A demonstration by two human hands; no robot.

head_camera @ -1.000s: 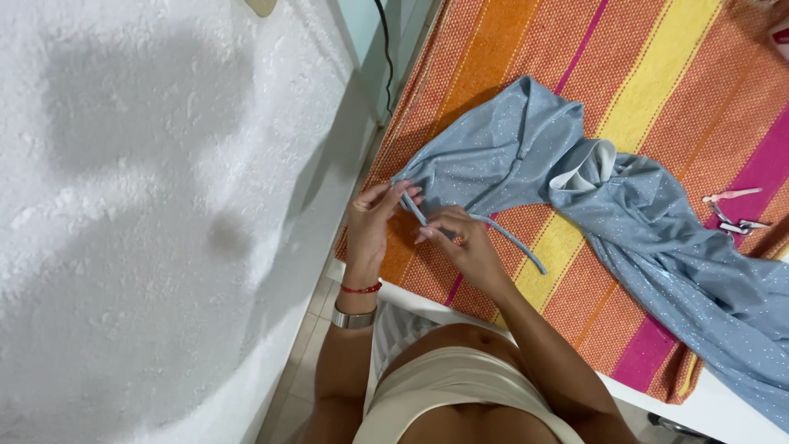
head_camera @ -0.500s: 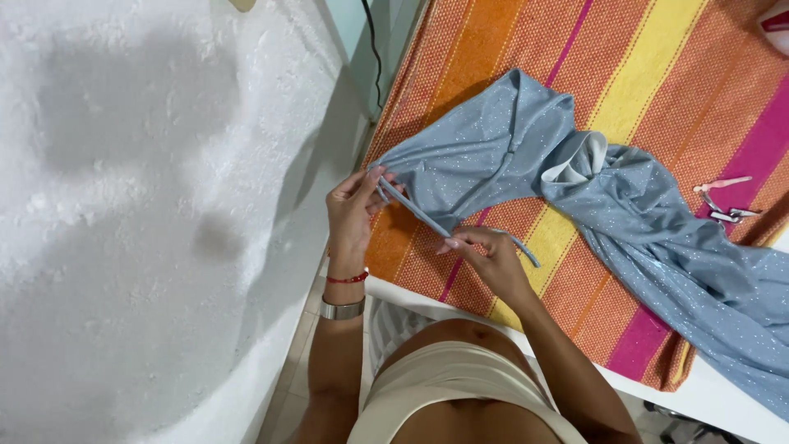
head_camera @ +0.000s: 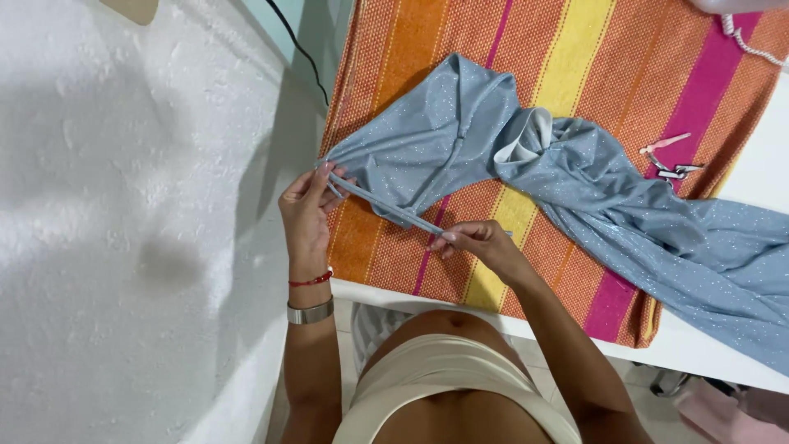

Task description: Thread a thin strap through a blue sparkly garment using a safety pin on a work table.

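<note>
Two hands are holding one thin blue strap pulled tight between them. The strap is running in a slanted line, from the middle left of the frame down toward the middle. The left hand is pinching the upper end with its fingers closed on it, right at the left edge of the striped cloth. The right hand is pinching the lower end, fingers together on it, close to the near edge of the cloth. The strap is part of a sparkly blue garment that is lying across the cloth and stretching toward the lower right of the frame. A white wall is sitting close on the left, so room is tight there. More room is showing to the right. Half a second ago the hands were a little closer and the strap was shorter between them; now it is pulled longer.
</note>
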